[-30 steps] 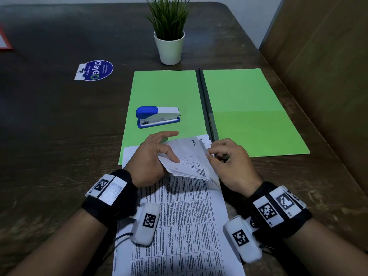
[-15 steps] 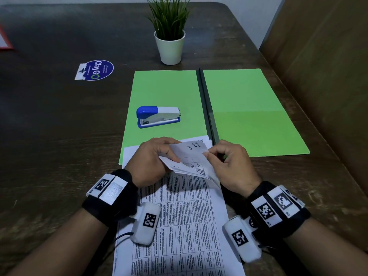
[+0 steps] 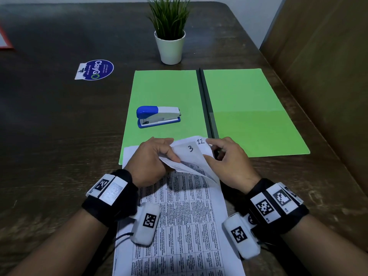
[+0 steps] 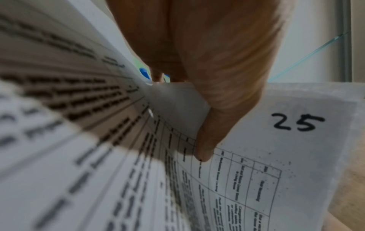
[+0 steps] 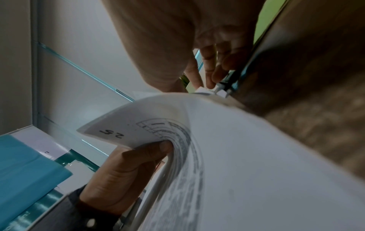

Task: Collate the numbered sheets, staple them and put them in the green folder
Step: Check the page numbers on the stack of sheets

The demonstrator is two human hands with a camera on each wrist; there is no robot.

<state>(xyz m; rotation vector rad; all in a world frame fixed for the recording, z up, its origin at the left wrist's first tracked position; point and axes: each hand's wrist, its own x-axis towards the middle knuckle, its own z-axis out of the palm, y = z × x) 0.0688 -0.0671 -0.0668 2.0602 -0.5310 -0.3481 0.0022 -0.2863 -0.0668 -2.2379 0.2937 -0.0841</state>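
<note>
A stack of printed, numbered sheets (image 3: 185, 216) lies on the table in front of me. My left hand (image 3: 169, 152) grips the curled-up top ends of several sheets; a "3" (image 3: 190, 148) shows on that bundle. In the left wrist view my thumb (image 4: 205, 150) presses on the sheet marked 25 (image 4: 296, 156). My right hand (image 3: 211, 150) pinches the far corner of a lower sheet marked 12 (image 3: 200, 141), with fingertips (image 5: 212, 84) on that white corner (image 5: 202, 90). The green folder (image 3: 249, 108) lies open beyond the stack. A blue and white stapler (image 3: 158, 116) sits on its left flap.
A potted plant (image 3: 170, 44) stands behind the folder. A round blue sticker (image 3: 95, 70) lies on the dark wooden table (image 3: 49, 136) at the left. A brown padded wall (image 3: 328, 76) runs along the right edge. A red-edged item (image 3: 5, 42) sits at the far left.
The hands have leafed through the top ends of the stack: the sheet marked 11 seen half a second ago is gone from view and 12 now shows at the right fingers.
</note>
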